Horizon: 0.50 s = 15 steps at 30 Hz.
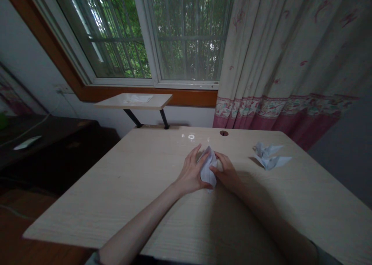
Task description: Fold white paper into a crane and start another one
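Both my hands meet over the middle of a light wooden desk [122, 195] and hold one folded piece of white paper [207, 168] between them. My left hand [190, 174] grips the paper's left side, thumb at its lower edge, fingers curled along it. My right hand [228, 172] pinches the right side of the same paper. The paper stands up in a pointed, narrow shape just above the desk top.
A finished folded paper figure [270, 156] lies on the desk to the right. A cable hole [223, 133] sits near the desk's far edge. Behind it are a small wall shelf [133, 101], a barred window and a patterned curtain [290, 63]. A dark cabinet [43, 141] stands at left.
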Available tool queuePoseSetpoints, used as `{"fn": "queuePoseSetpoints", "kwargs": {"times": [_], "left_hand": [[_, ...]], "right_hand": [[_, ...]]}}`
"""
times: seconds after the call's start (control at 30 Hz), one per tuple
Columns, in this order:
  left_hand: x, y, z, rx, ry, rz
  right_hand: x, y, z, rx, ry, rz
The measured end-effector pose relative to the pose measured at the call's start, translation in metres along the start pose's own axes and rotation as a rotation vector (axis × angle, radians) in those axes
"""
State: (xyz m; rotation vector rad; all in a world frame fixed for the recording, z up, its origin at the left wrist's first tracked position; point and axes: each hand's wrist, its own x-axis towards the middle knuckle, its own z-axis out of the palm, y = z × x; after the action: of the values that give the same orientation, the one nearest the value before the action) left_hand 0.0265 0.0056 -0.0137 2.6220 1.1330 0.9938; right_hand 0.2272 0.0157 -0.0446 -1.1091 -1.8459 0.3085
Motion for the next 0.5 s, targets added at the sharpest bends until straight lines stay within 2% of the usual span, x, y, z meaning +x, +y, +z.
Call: {"fn": "queuePoseSetpoints", "kwargs": {"times": [0.3,0.5], "left_hand": [[-0.0021,-0.0045,0.006,-0.124,0.089,0.076],[-0.0031,-0.0044,0.003,-0.105,0.054,0.095]], "right_hand": [[0.0033,0.0014,-0.0036,-0.043,0.027,0.027],[0.0046,-0.0008,-0.0038,-0.001,0.034,0.046]]}}
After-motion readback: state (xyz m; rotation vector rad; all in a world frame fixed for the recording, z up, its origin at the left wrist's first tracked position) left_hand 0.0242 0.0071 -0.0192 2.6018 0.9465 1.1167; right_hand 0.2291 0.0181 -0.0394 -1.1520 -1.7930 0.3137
